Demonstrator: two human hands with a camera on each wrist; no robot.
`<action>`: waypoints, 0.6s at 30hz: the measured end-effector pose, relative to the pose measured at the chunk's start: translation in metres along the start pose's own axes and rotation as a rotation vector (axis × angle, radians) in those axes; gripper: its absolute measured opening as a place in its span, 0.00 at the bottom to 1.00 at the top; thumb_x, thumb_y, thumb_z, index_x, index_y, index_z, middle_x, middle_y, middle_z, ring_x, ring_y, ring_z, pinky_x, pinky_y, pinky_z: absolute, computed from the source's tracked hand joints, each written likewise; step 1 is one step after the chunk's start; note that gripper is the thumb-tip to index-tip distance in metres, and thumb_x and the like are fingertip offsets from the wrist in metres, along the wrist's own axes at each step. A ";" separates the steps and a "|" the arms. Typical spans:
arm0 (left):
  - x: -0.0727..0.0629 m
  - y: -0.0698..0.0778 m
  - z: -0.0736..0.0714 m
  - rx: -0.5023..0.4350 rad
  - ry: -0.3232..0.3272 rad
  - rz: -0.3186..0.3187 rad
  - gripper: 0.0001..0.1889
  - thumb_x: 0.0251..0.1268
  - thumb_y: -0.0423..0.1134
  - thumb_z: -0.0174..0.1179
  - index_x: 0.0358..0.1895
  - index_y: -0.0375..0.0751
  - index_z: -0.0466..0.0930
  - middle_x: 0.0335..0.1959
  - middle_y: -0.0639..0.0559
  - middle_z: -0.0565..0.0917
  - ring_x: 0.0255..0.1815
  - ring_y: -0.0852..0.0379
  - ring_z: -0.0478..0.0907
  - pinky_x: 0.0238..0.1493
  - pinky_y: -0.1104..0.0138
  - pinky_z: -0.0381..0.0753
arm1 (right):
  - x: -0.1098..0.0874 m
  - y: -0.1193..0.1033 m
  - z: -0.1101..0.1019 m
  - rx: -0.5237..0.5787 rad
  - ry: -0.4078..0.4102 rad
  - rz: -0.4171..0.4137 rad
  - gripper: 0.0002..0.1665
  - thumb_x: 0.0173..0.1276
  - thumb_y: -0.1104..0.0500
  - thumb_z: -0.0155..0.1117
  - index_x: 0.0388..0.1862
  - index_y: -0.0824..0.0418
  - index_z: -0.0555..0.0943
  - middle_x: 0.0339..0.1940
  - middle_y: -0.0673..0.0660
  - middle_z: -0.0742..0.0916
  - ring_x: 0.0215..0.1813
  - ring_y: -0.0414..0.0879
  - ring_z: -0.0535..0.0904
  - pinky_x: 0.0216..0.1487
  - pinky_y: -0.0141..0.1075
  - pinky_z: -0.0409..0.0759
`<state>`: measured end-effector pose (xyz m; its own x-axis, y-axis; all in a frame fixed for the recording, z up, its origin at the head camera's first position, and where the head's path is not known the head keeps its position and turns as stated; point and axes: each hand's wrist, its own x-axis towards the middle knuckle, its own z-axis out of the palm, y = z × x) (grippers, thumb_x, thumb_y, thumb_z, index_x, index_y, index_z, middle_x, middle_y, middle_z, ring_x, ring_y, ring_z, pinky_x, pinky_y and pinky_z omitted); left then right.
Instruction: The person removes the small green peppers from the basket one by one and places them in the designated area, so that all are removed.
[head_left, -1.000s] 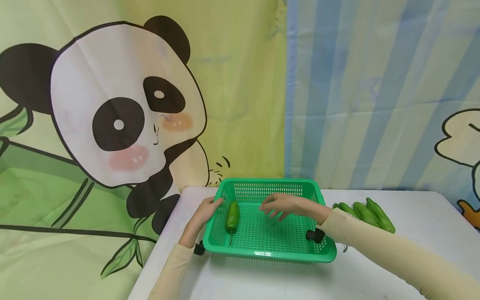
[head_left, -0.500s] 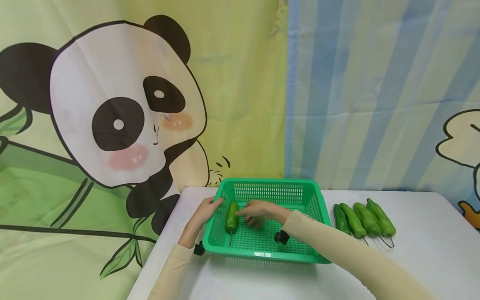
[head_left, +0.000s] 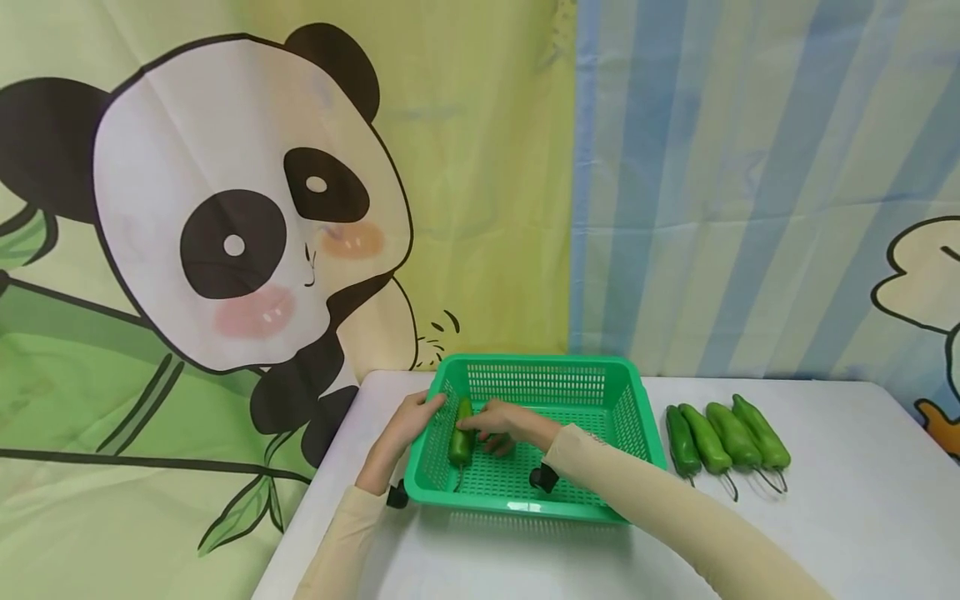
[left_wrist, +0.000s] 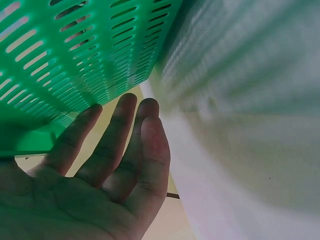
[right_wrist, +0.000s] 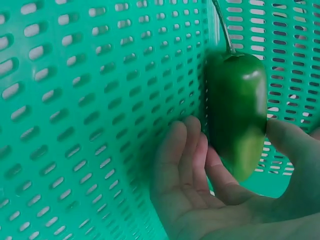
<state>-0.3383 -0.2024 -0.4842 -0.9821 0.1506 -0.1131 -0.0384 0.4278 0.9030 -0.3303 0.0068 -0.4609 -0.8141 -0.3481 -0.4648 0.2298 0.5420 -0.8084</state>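
Note:
A green plastic basket [head_left: 540,506] with slotted walls stands on the white table. My left hand [head_left: 407,421] holds its left rim, the thumb over the edge; in the left wrist view the other fingers extend loosely along the outer wall. Inside, near the left wall, is a green pepper [head_left: 461,451], stem towards me. My right hand [head_left: 510,425] reaches in and pinches this pepper; the right wrist view shows the thumb on one side of the pepper [right_wrist: 237,100] and the index finger on the other. The remaining fingers curve beside it. Whether the pepper touches the basket floor is unclear.
To the right of the basket, several green peppers [head_left: 727,437] lie side by side on the white table [head_left: 855,500], stems towards me. A curtain with a panda print [head_left: 247,200] hangs behind the table. Dark wrist cameras sit on both wrists.
My right hand has moved left across the basket to the pepper and now pinches it; the pepper has shifted slightly. My left hand has stayed on the rim.

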 end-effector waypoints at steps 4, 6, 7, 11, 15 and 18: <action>0.000 0.001 0.001 0.007 0.002 -0.004 0.24 0.78 0.50 0.49 0.64 0.36 0.77 0.42 0.36 0.87 0.31 0.49 0.88 0.31 0.61 0.88 | 0.002 0.001 0.001 0.025 0.006 0.009 0.33 0.69 0.44 0.66 0.62 0.67 0.75 0.54 0.68 0.83 0.49 0.62 0.85 0.47 0.52 0.87; 0.001 0.001 0.001 0.011 0.009 -0.005 0.24 0.78 0.50 0.50 0.63 0.36 0.78 0.41 0.36 0.87 0.30 0.52 0.87 0.31 0.62 0.87 | 0.002 0.001 0.001 0.032 0.007 0.008 0.33 0.68 0.45 0.66 0.61 0.67 0.75 0.53 0.68 0.83 0.48 0.61 0.85 0.46 0.52 0.87; 0.001 0.002 0.001 0.013 0.009 -0.005 0.24 0.78 0.50 0.50 0.63 0.36 0.78 0.41 0.36 0.87 0.29 0.53 0.87 0.31 0.62 0.87 | 0.002 0.001 0.001 0.031 0.008 0.007 0.32 0.68 0.45 0.66 0.60 0.67 0.75 0.53 0.68 0.82 0.47 0.61 0.85 0.45 0.52 0.87; 0.002 0.002 0.000 0.019 0.005 -0.005 0.24 0.78 0.50 0.49 0.63 0.35 0.78 0.41 0.37 0.88 0.29 0.54 0.87 0.30 0.62 0.88 | 0.002 -0.001 0.003 0.026 0.026 0.013 0.27 0.68 0.47 0.63 0.53 0.68 0.77 0.53 0.68 0.82 0.48 0.61 0.84 0.44 0.51 0.87; 0.002 0.002 -0.001 0.027 0.011 -0.011 0.24 0.78 0.50 0.49 0.63 0.35 0.78 0.41 0.37 0.87 0.29 0.54 0.87 0.30 0.63 0.87 | 0.003 -0.002 0.008 0.023 0.056 0.028 0.27 0.69 0.46 0.62 0.52 0.69 0.78 0.53 0.68 0.81 0.48 0.61 0.84 0.45 0.51 0.87; 0.001 0.003 0.000 0.034 0.010 -0.008 0.24 0.78 0.49 0.49 0.63 0.34 0.78 0.40 0.37 0.87 0.28 0.55 0.86 0.30 0.63 0.87 | 0.005 -0.001 0.011 0.020 0.079 0.050 0.28 0.70 0.45 0.63 0.52 0.69 0.77 0.52 0.67 0.82 0.48 0.60 0.84 0.47 0.51 0.87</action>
<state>-0.3393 -0.2014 -0.4819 -0.9837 0.1378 -0.1159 -0.0403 0.4589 0.8876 -0.3288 -0.0037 -0.4658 -0.8409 -0.2589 -0.4753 0.2812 0.5415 -0.7923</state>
